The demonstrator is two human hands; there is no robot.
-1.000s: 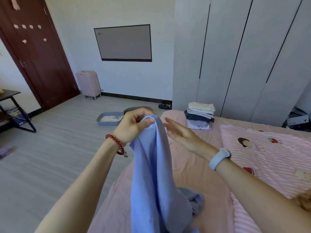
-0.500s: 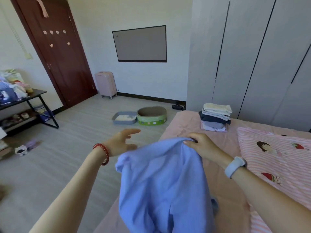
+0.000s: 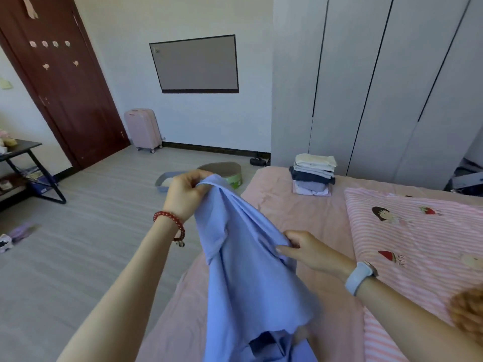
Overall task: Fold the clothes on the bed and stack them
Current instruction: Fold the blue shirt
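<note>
Over the near edge of the bed (image 3: 300, 212), a light blue shirt (image 3: 243, 270) hangs in the air, held up by two hands. The left hand (image 3: 187, 194) is higher. Its fingers and thumb pinch the top of the shirt, and a red bead bracelet (image 3: 171, 223) sits on that wrist. The right hand (image 3: 311, 250) is lower and more to the right. Its fingers curl round a bunch of the blue cloth at the side, and a pale blue watch band (image 3: 359, 276) wraps that wrist. The shirt falls down from both hands in long folds, and its bottom part reaches the lower edge of the picture, above the pink sheet.

At the far end of the bed, close to the grey wardrobe (image 3: 366, 82), stands a neat stack of folded clothes (image 3: 312, 175). It has white and cream pieces on top, a dark blue one in the middle and pale ones below. A pink striped blanket (image 3: 423, 239) with little cartoon faces and strawberries lies on the right side of the bed, well apart from the shirt.

On the floor past the bed sit a round green cat scratcher (image 3: 230, 173) and a grey litter tray (image 3: 164, 181), just beside each other. A pink suitcase (image 3: 142, 129) stands by the wall next to a dark brown door (image 3: 60, 82).
</note>
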